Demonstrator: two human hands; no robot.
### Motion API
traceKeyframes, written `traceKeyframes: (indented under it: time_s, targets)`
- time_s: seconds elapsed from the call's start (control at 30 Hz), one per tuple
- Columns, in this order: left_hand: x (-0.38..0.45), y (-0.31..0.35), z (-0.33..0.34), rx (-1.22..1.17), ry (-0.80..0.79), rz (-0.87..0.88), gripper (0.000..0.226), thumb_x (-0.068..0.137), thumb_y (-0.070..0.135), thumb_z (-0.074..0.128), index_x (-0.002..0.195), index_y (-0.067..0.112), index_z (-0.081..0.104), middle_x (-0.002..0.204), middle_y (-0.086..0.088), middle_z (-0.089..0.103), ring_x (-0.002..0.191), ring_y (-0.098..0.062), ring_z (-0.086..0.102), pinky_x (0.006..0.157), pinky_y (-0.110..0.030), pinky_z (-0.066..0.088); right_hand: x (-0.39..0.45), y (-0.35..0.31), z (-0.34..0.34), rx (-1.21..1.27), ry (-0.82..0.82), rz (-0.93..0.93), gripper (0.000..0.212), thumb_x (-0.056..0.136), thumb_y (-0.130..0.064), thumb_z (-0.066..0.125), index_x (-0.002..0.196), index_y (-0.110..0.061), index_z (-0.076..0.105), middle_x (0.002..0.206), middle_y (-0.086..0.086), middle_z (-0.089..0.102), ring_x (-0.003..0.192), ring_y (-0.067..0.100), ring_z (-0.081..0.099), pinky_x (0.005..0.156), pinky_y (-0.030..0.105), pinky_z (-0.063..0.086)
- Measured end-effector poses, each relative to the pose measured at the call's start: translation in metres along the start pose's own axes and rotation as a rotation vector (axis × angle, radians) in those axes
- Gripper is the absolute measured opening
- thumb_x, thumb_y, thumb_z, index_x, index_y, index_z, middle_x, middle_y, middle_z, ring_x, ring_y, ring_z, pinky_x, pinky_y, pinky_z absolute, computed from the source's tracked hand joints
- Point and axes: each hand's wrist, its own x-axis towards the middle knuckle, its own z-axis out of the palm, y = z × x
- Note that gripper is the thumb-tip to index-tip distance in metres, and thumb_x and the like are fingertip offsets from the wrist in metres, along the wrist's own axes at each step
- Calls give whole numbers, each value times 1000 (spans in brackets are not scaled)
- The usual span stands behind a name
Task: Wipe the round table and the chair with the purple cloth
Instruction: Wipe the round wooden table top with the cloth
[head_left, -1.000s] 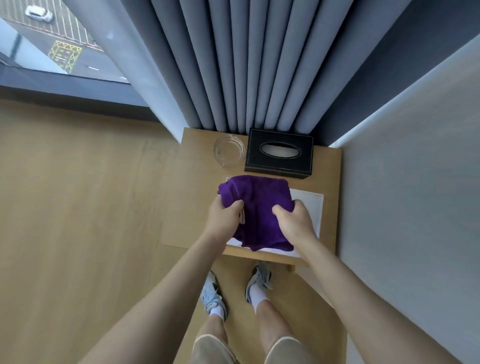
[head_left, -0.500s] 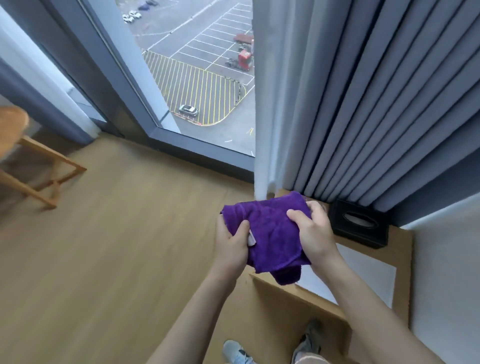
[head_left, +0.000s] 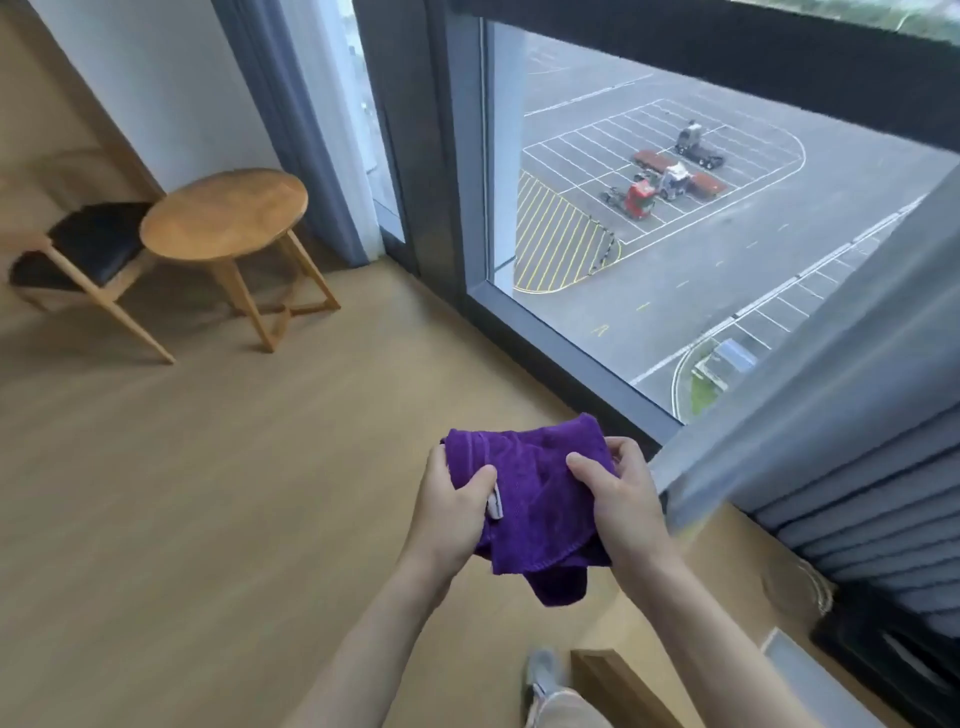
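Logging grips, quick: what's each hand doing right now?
Left hand: grips the purple cloth.
Right hand: grips the same cloth.

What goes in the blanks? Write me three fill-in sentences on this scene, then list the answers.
1. Both hands, left and right, grip the ____ cloth.
2. The wooden table has a ____ top.
3. The chair beside the table has a ____ seat cushion.

Answers: purple; round; black

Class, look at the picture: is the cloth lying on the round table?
No: both hands hold the cloth in the air, far from the table.
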Motion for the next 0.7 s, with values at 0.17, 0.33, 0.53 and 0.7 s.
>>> traceKeyframes:
  time_s: [0.17,0.33,0.53,0.7]
  targets:
    - [43,21,-32,-30,20,-36,14,96,5,56,90,12,46,66,1,48,55,-11,45,50,-19,42,41,-18,52,-11,-172,6,17,92,-27,66,104,-19,56,90,-3,70,77,10,67,67,30,55]
    - [86,39,-63,-91,90,-65,13,98,13,62,92,18,51,66,17,56,59,-4,55,56,-13,45,87,-44,106,20,-393,66,33,79,-32,43,104,-16,57,94,6,67,81,21,58,75,38,46]
    - [141,59,-102,-234,341,-79,86,92,37,73,156,42,16,141,6,59,128,-12,60,112,-38,47,149,-75,173,7,-653,12,32,72,-12,53,103,-7,54,89,-1,61,81,17,57,72,32,46]
    - [187,83,-159,-266,388,-40,54,85,56,65,132,30,62,122,-21,69,109,-24,67,110,-57,48,187,-94,246,-39,-823,10,30,79,-8,62,108,-6,54,91,3,70,82,18,67,68,25,53]
